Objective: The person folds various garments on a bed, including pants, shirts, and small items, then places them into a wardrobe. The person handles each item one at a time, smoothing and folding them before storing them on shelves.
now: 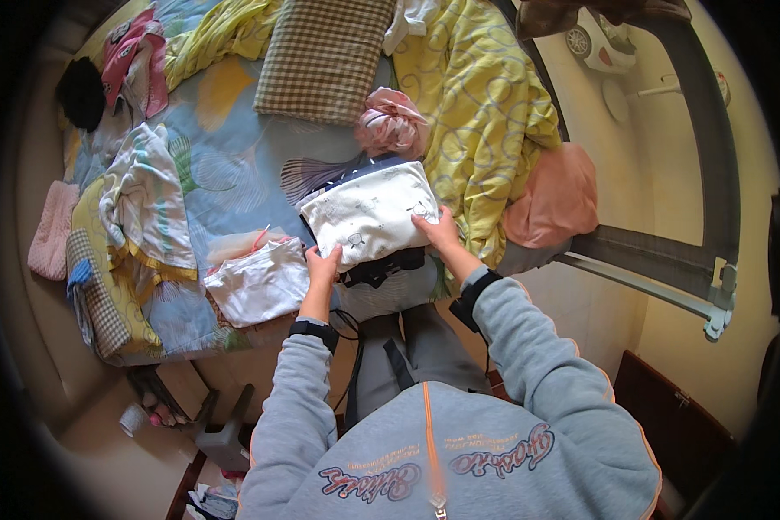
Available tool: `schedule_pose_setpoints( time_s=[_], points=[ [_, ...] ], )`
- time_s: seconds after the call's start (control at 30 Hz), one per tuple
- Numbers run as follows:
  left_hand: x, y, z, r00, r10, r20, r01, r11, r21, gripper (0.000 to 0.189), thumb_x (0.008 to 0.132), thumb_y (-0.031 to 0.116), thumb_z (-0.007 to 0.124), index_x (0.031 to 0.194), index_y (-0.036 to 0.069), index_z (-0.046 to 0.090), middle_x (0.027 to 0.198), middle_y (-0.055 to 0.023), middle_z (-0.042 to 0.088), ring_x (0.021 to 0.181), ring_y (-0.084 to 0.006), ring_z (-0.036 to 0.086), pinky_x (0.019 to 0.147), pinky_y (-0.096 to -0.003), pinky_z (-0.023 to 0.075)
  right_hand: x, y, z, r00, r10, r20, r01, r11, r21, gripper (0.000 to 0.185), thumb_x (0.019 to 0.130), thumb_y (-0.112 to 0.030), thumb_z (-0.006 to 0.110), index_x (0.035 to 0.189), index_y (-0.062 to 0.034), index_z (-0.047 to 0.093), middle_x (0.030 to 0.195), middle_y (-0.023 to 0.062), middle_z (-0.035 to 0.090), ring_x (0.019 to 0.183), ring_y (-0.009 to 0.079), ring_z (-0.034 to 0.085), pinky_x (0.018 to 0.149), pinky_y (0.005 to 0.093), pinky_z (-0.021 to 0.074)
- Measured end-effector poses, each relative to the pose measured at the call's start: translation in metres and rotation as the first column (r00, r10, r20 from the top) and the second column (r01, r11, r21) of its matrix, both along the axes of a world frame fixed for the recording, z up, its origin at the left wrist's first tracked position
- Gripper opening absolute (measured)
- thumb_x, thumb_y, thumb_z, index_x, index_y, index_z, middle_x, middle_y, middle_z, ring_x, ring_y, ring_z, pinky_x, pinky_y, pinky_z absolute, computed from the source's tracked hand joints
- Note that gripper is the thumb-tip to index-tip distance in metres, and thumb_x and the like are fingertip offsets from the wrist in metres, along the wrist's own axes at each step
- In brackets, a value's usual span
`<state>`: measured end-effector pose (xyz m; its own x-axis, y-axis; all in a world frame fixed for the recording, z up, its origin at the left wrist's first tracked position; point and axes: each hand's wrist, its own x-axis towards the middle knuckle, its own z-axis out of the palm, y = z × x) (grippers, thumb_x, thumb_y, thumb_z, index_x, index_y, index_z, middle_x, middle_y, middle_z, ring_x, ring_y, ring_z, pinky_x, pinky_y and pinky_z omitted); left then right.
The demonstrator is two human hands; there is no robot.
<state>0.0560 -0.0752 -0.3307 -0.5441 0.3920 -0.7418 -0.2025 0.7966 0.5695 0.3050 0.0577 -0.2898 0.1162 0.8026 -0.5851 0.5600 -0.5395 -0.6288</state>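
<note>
A folded white printed cloth [370, 211] lies on top of dark folded clothes [390, 266] near the bed's front edge. My left hand [323, 263] grips its near left corner, thumb on top. At its right side, my right hand [439, 229] holds the edge in the same way. Just left of my left hand is a folded white garment [260, 283], with a sheer pinkish cloth [240, 246] behind it. A bunched pink cloth [392, 123] touches the far side of the pile. What my fingers hold underneath is hidden.
A checkered pillow [325, 58] and a rumpled yellow quilt [481, 130] lie farther back on the bed. A white towel [146, 195] with a yellow border and a pink garment [136, 62] are at left. A salmon cloth [552, 195] sits beside the metal window frame [650, 279] at right.
</note>
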Motion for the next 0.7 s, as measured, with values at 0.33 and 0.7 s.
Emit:
schedule_pose_setpoints(
  time_s=[0.33, 0.7],
  points=[
    [-0.006, 0.015, 0.049, 0.973, -0.008, 0.229, 0.003, 1.000, 0.025, 0.034, 0.070, 0.022, 0.078, 0.094, 0.007, 0.061, 0.077, -0.0019, 0.061, 0.057, -0.0149, 0.054, 0.043, -0.0294, 0.0365, 0.008, 0.007, 0.016, 0.954, 0.278, 0.116, -0.265, 0.957, -0.114, 0.062, 0.065, -0.044, 0.078, 0.104, 0.0012, 0.060, 0.104, 0.0229, 0.063, 0.098, 0.0369, 0.061, 0.084, 0.0416, 0.0482],
    [-0.016, 0.014, 0.104, 0.897, 0.010, 0.442, -0.053, 0.995, 0.085, 0.040, 0.072, 0.013, 0.063, 0.110, 0.005, 0.053, 0.103, -0.0090, 0.059, 0.090, -0.0250, 0.060, 0.069, -0.0428, 0.0524, 0.040, -0.060, 0.053, 0.930, -0.015, -0.366, -0.134, 0.917, -0.376, 0.041, 0.073, -0.027, 0.076, 0.101, 0.0013, 0.065, 0.092, 0.0118, 0.066, 0.071, 0.0225, 0.065, 0.054, 0.0373, 0.0550]
  ],
)
